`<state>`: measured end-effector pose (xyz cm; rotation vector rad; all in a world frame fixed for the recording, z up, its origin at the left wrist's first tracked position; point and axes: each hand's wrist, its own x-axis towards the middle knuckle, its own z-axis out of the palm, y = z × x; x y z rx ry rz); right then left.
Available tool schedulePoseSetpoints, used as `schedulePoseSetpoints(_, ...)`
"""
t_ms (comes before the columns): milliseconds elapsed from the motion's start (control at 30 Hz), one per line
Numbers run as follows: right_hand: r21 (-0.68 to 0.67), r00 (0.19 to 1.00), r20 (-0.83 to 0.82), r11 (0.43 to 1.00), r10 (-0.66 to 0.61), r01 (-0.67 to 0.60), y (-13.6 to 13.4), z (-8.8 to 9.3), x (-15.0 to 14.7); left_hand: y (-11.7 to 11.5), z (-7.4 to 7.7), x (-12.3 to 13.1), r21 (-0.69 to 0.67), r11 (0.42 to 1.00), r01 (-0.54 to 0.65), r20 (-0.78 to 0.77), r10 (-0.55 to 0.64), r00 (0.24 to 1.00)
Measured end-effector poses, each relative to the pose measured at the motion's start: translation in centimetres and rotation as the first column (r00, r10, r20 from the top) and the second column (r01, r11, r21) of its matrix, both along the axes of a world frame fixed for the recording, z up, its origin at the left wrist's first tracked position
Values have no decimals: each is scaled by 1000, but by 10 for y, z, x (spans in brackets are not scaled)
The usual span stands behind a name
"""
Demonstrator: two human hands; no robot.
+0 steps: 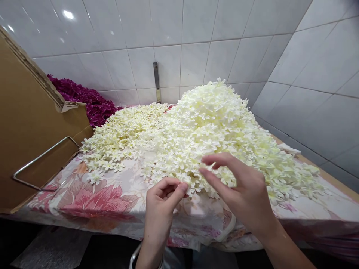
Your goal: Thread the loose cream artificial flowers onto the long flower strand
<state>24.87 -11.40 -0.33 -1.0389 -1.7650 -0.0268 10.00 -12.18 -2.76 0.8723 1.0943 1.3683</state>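
Note:
My left hand (165,201) is closed in a pinch at the near edge of the flower heap, thumb against the curled index finger. White petals show right at its fingertips, but what it pinches is too small to make out. To its right, my right hand (241,186) is raised in front of the heap, thumb and fingers apart with nothing between them. Small white artificial flowers (213,127) with pale yellow-green centres form a tall heap before both hands. A lower spread of cream flowers (131,123) lies to the left.
An open cardboard box (36,123) stands at the left, with a bent metal wire frame (42,157) against it. Purple flowers (86,99) are piled behind the box. A floral tablecloth (98,201) covers the table; a whitish strip (227,228) hangs near its front edge. Tiled walls (196,61) close off the back and right.

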Motion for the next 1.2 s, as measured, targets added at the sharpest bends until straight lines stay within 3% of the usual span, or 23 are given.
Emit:
schedulePoseSetpoints(100, -212, 982, -97, 960, 165, -182, -11, -3, 0, 1, -3, -3, 6, 997, 79, 14, -79, 997)
schedulePoseSetpoints(267, -376, 941, -263, 876, 212, -302, -13, -11, -1, 2, -6, -4, -23, 986, 163, 16, -162, 987)
schedulePoseSetpoints(333, -319, 940, -289, 907, 182, -274, -11, -12, -1, 1, -5, -3, -20, 993, 120, 27, -119, 993)
schedulePoseSetpoints(433, -104, 979, -203, 993, 28, -50, -3, -8, 0, -3, 0, 1, 1, 1000, -16, 24, 16, 1000)
schedulePoseSetpoints(533, 111, 986, -51, 980, -160, 165, 11, 1, 3, -7, 2, 2, -3, 994, -113, 36, 113, 993)
schedulePoseSetpoints(667, 193, 956, 163, 958, -246, 213, 25, 12, 2, -8, 2, -1, -4, 994, -107, 61, 107, 992)
schedulePoseSetpoints(733, 204, 953, 210, 963, -219, 176, 22, 15, -1, -7, 2, -2, 6, 996, -94, 62, 94, 994)
schedulePoseSetpoints(833, 43, 994, 109, 999, -6, 2, 5, 13, -5, -7, 3, -2, 29, 996, -81, 60, 79, 995)
schedulePoseSetpoints(933, -215, 988, -19, 964, 155, -155, -11, 5, -6, -7, 2, -2, 24, 999, -31, 73, 29, 997)
schedulePoseSetpoints(1067, -364, 959, -179, 891, 219, -271, -16, -7, -5, -5, -5, -6, -2, 998, 56, 83, -56, 995)
schedulePoseSetpoints(1200, -396, 918, -346, 856, 197, -333, -13, -13, -5, -4, -8, -6, 3, 995, 97, 84, -97, 992)
